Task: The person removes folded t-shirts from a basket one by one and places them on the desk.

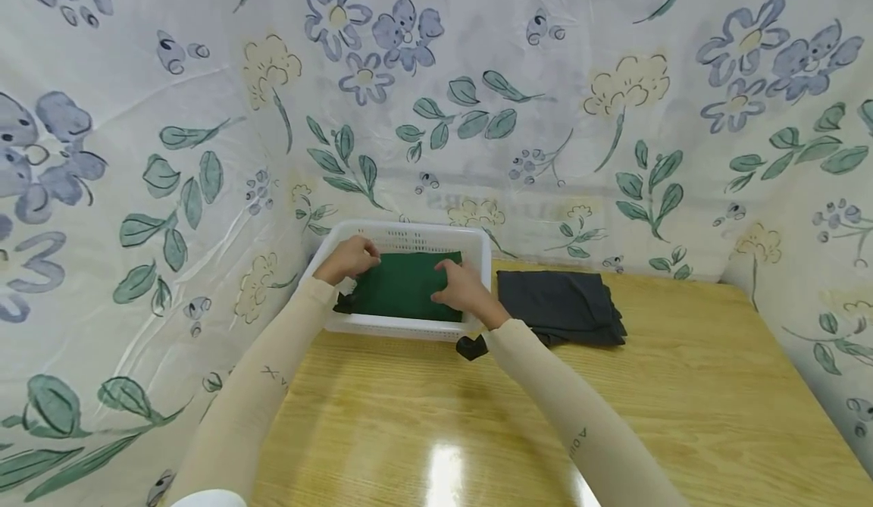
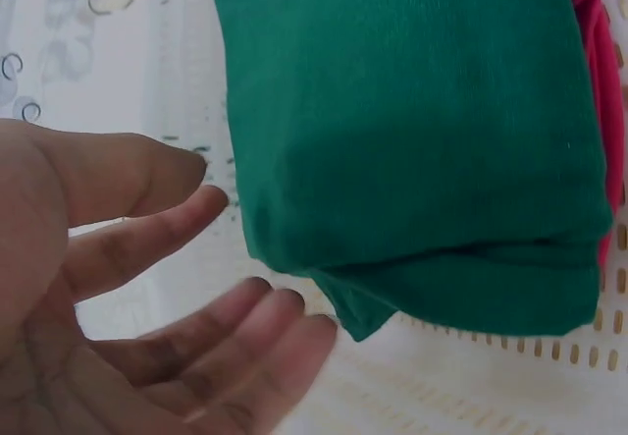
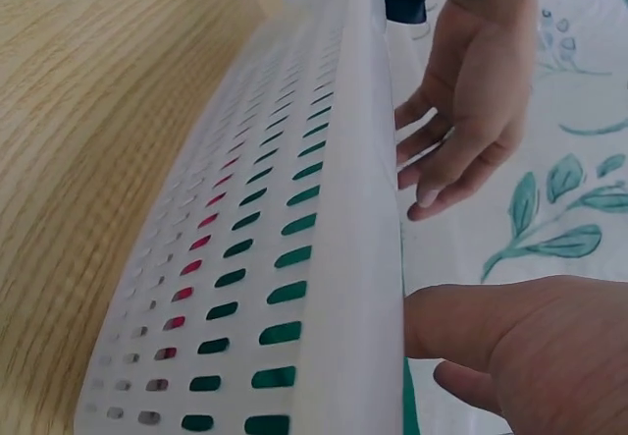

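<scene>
A folded green cloth (image 1: pixel 409 283) lies in a white perforated plastic basket (image 1: pixel 395 327). Pinkish-red fabric (image 2: pixel 610 91) shows beneath the green cloth's edge in the left wrist view. My left hand (image 1: pixel 351 258) hovers at the basket's left end, its fingers loosely bent beside the cloth with nothing between them. At the right end, my right hand (image 1: pixel 465 289) is over the cloth with thumb and fingers spread apart. Whether its fingertips touch the cloth I cannot tell. The right wrist view has part of this hand hidden behind the basket's rim.
Right of the basket, a dark grey folded garment (image 1: pixel 555 302) lies on the wooden table (image 1: pixel 682 401). Floral sheeting (image 1: pixel 423 173) rises behind and to both sides of the table. The basket stands close to the back left corner.
</scene>
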`<state>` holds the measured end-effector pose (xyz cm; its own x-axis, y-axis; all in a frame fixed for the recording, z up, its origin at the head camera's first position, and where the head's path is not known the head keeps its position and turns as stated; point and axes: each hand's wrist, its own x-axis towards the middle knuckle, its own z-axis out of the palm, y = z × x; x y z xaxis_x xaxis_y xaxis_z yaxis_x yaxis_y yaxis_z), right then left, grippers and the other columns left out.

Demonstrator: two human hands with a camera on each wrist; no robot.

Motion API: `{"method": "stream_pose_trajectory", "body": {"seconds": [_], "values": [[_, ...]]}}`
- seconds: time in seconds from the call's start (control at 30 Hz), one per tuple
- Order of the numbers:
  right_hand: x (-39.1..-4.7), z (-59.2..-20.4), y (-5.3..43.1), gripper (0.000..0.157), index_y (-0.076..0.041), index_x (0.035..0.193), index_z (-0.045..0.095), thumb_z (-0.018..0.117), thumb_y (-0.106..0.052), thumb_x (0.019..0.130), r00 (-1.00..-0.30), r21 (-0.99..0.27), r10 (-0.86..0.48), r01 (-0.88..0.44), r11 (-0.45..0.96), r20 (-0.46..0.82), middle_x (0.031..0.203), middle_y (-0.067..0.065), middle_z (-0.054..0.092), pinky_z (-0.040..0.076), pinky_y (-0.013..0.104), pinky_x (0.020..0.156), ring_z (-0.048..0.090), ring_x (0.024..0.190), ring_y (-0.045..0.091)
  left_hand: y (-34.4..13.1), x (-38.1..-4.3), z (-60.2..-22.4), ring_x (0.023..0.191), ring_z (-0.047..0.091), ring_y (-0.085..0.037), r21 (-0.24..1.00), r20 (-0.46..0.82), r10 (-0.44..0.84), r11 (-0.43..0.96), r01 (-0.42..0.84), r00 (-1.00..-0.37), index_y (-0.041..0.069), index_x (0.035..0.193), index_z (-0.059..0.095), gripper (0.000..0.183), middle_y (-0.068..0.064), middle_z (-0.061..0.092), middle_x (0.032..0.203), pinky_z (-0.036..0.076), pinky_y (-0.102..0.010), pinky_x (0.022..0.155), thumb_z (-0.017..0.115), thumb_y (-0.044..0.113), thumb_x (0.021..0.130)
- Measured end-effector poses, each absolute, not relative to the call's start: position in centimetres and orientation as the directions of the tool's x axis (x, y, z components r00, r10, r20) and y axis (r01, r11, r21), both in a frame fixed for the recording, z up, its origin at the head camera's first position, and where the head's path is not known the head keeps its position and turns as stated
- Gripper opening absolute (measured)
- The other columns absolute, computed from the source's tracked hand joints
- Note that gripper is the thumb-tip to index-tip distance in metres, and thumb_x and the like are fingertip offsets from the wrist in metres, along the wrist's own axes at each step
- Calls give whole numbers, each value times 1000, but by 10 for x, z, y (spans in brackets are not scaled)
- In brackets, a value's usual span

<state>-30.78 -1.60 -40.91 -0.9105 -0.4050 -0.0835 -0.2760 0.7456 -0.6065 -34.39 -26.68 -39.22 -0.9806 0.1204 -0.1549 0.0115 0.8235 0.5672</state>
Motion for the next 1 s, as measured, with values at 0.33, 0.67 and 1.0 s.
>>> {"method": "stream_pose_trajectory", "body": {"seconds": [0.33, 0.67, 1.0], "values": [[-307, -417, -21, 57, -10, 136, 48, 73, -20, 85, -927, -678, -348, -166, 716, -140, 129, 12, 56, 44, 44, 95, 37, 131, 32, -276, -341, -395, 78, 49, -26, 566, -344, 157, 821, -72, -926, 2, 127, 52, 34, -19, 50, 110, 53, -46, 71, 52, 20, 98], [-310, -422, -25, 59, -2, 135, 44, 72, -17, 85, -947, -734, -282, -83, 674, -153, 128, 18, 53, 47, 42, 92, 54, 114, 30, -274, -338, -392, 66, 50, -24, 579, -473, 157, 797, -172, -867, 10, 138, 39, 46, -19, 44, 109, 48, -37, 60, 55, 24, 97], [-311, -420, -23, 64, -5, 141, 37, 70, -7, 86, -952, -832, -246, 17, 555, -184, 136, 19, 45, 45, 46, 96, 48, 122, 34, -278, -338, -391, 73, 46, -23, 571, -486, 143, 799, -189, -862, 16, 141, 37, 53, -18, 42, 119, 49, -37, 63, 61, 23, 94]]}}
